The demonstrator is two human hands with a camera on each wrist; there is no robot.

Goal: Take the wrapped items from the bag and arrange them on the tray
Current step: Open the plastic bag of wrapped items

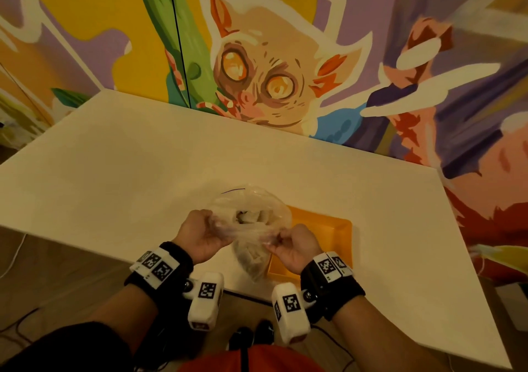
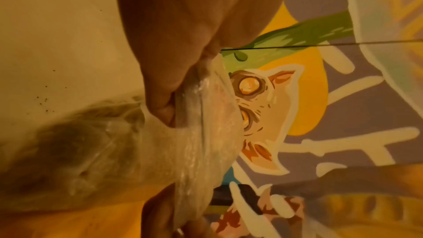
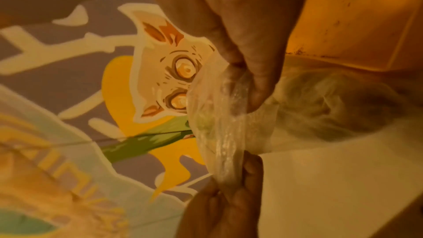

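Bag (image 1: 251, 223) was up off the table (image 1: 143, 166), its lower part hanging over the near left corner of the tray (image 1: 323, 237), and I had its mouth stretched between both hands. My left hand (image 1: 197, 234) pinched the rim on the side away from the tray, thumb against curled fingers; my right hand (image 1: 294, 243) pinched the opposite rim, over the tray. Pale wrapped items (image 1: 251, 216) showed through the film, none yet on the tray. As I judged it, the step was opening the mouth, and doing it well meant pulling the two rims apart evenly, not tearing the thin film, and keeping the mouth upward so nothing spilled. Then, I reckoned, one hand should keep its rim while the other reached in, with the bag kept close above the tray.
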